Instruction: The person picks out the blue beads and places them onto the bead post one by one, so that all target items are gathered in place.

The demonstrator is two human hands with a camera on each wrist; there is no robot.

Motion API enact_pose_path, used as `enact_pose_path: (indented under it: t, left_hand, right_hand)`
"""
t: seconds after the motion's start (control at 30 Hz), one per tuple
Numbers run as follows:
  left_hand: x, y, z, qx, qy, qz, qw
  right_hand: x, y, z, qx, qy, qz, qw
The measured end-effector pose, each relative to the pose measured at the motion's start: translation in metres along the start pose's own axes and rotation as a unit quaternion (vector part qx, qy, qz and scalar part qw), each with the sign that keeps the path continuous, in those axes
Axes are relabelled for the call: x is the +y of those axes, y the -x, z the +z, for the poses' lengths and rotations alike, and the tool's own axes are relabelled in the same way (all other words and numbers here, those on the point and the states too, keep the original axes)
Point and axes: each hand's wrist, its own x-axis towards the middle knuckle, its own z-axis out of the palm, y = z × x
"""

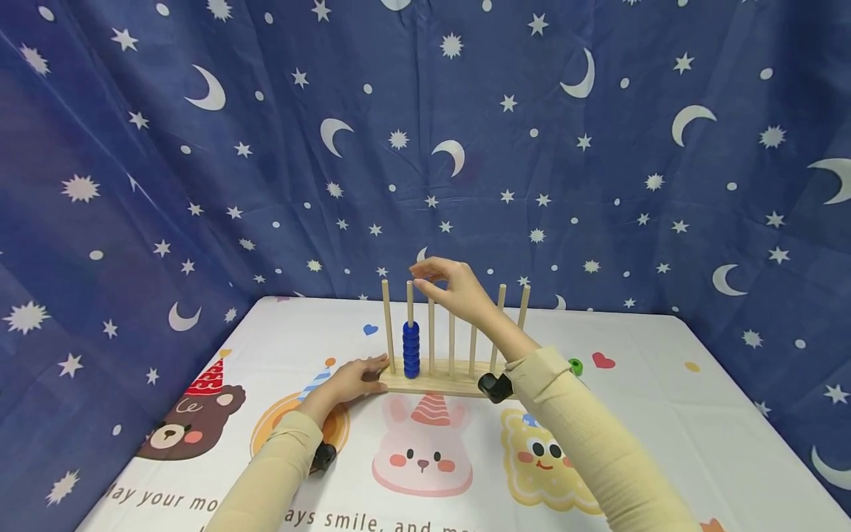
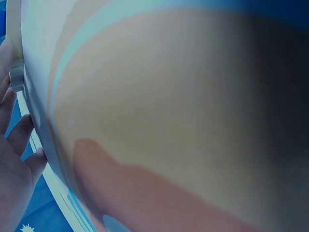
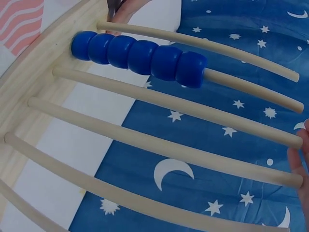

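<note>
A wooden bead abacus [image 1: 439, 385] with several upright pegs stands on the table. Blue beads [image 3: 142, 57] are stacked at the foot of its second peg from the left, and the peg's upper part is bare. My left hand [image 1: 355, 380] grips the left end of the base, thumb in front and fingers behind. In the left wrist view only fingers [image 2: 21, 135] show, at the left edge. My right hand [image 1: 452, 284] is up by the top of the beaded peg, thumb and fingers apart with nothing between them. Its fingers [image 3: 295, 162] barely enter the right wrist view.
A green bead [image 1: 575, 366] lies right of the abacus, partly behind my right sleeve [image 1: 578, 414]. The white tablecloth [image 1: 638, 428] carries cartoon prints and lettering. A blue curtain [image 1: 399, 111] with moons and stars hangs behind the table and along its left side.
</note>
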Motion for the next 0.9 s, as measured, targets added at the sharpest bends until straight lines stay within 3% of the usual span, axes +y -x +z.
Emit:
enact_pose_path:
  t: [0.63, 0.9]
  left_hand:
    - [0.0, -0.001, -0.001, 0.0, -0.027, 0.016, 0.9995]
    - [0.001, -0.003, -0.003, 0.006, -0.027, 0.013, 0.9995]
  right_hand:
    - [0.003, 0.022, -0.008, 0.035, -0.017, -0.034, 0.9987]
    - [-0.002, 0.031, -0.015, 0.036, -0.018, -0.023, 0.9989]
